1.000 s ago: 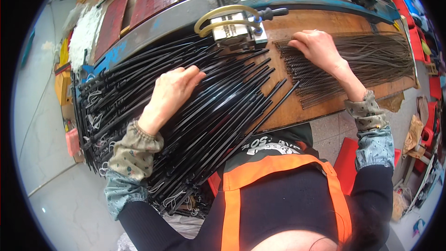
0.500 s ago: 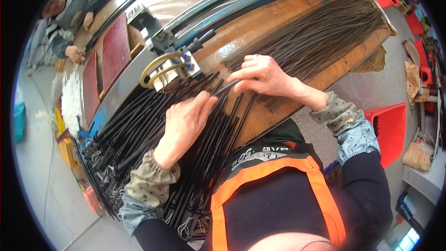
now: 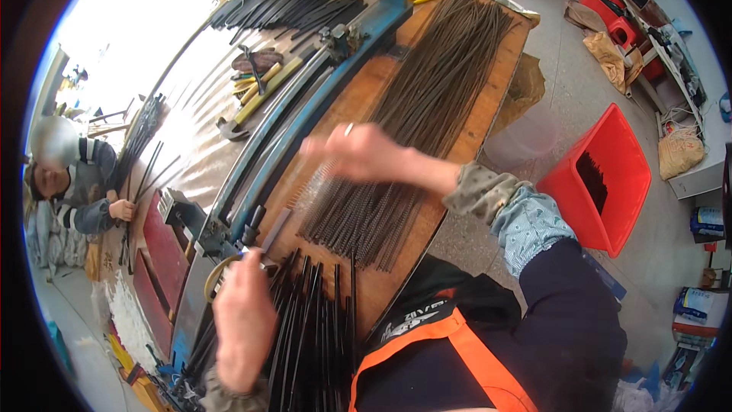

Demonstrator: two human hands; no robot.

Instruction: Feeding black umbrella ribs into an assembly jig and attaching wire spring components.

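Smeared by motion, my left hand is beside the clamp device at the bench's near end, just left of the black rods; whether it holds anything is unclear. My right hand hovers over the bundle of thin brown-black rods with ribbed, coil-like near ends. Its fingers point left toward the blue rail and are also blurred. A thin grey strip lies on the wooden board between my hands. The device's yellow tube is partly hidden behind my left hand.
A long blue metal rail runs along the board's left side. Beyond it lie a hammer and piles of black rods. At far left another person's hand holds thin rods. A red bin stands on the floor to the right.
My hands were close together with a thin dark rod between them; now they are wide apart. My right hand is over the ribbed rods, the left lower beside the device. The view has turned.
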